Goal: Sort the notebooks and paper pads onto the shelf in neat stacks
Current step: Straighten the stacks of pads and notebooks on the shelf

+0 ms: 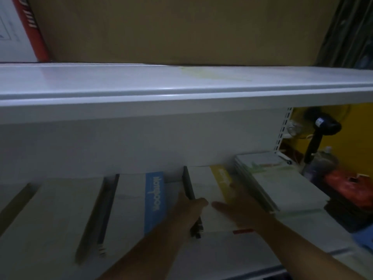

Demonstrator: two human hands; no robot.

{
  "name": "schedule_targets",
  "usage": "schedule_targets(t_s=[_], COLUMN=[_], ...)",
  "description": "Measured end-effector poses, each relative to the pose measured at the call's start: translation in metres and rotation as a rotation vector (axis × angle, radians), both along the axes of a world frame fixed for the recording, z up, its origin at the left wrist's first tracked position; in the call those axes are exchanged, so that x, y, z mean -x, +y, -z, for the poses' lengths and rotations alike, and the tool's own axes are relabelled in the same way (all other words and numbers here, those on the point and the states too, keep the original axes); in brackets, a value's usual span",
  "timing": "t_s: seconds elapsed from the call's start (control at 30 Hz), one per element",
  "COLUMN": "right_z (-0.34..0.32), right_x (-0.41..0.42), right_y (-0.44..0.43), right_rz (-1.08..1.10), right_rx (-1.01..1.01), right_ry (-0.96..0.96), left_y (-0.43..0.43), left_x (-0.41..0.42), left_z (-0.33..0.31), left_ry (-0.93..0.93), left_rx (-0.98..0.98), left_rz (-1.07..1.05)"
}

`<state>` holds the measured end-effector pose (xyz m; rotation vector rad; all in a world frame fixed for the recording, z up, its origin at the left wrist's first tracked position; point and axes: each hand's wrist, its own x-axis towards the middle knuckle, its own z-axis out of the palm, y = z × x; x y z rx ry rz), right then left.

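On the lower white shelf (232, 257) lie several stacks of notebooks side by side. A stack topped by a white cover with a yellow band (212, 184) sits in the middle. My left hand (191, 209) grips its dark spine edge on the left. My right hand (236, 211) lies flat on its cover, fingers straight. Left of it is a stack with a blue band (154, 201), and further left a plain white stack (60, 215). To the right a taller stack of pale green and white pads (282, 184) rests against it.
A white upper shelf board (181, 89) juts out above the stacks, with a large brown cardboard box (181, 29) on it. Right of the shelf upright stand a black fan (321, 130), a red bag (347, 186) and a yellow wall.
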<state>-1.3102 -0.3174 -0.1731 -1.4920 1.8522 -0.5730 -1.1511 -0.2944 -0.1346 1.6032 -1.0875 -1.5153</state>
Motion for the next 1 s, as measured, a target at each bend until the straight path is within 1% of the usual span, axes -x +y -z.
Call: schedule_targets(t_s=[0.1,0.17,0.23,0.3,0.37,0.43,0.47,0.5,0.57,0.63,0.7,0.8,0.87,0.9,1.0], right_z=[0.005,0.006,0.005,0.004,0.003,-0.001,-0.005,-0.012,-0.023,-0.031,-0.033,-0.028,-0.02,-0.017,-0.008], right_x=[0.001,0.003,0.007,0.009,0.009,0.01,0.013,0.014,0.017,0.016,0.014,0.01,0.008,0.005,0.003], right_y=[0.003,0.007,0.012,0.017,0.024,0.028,0.027,0.027,0.027,0.03,0.032,0.037,0.038,0.039,0.043], right_rz=[0.0,-0.006,-0.024,-0.031,-0.027,-0.023,-0.016,-0.003,-0.004,-0.051,-0.091,-0.006,0.037,0.057,0.086], right_rx=[0.049,0.094,0.111,0.151,0.21,0.235,0.213,0.183,0.145,0.209,0.32,0.454,0.519,0.543,0.537], right_ry=[-0.026,-0.037,-0.014,-0.019,-0.044,-0.13,-0.218,-0.322,-0.5,-0.556,-0.575,-0.577,-0.591,-0.61,-0.67], left_y=[-0.015,-0.02,-0.022,-0.019,-0.014,-0.009,-0.005,0.002,0.018,0.035,0.045,0.043,0.039,0.038,0.038], left_x=[0.007,0.004,0.0,0.003,0.011,0.016,0.016,0.016,0.011,0.009,0.004,-0.001,0.0,0.002,0.011], left_z=[-0.007,-0.008,-0.004,0.0,0.007,0.019,0.023,0.025,0.029,0.03,0.03,0.028,0.028,0.03,0.034], left_ry=[0.173,0.264,0.296,0.311,0.282,0.206,0.185,0.189,0.266,0.341,0.373,0.282,0.225,0.234,0.366], left_rx=[-0.115,-0.147,-0.145,-0.142,-0.118,-0.02,0.041,0.111,0.266,0.442,0.557,0.63,0.64,0.632,0.603], left_rz=[-0.115,-0.192,-0.215,-0.18,-0.164,-0.222,-0.265,-0.306,-0.342,-0.302,-0.256,-0.189,-0.189,-0.209,-0.255])
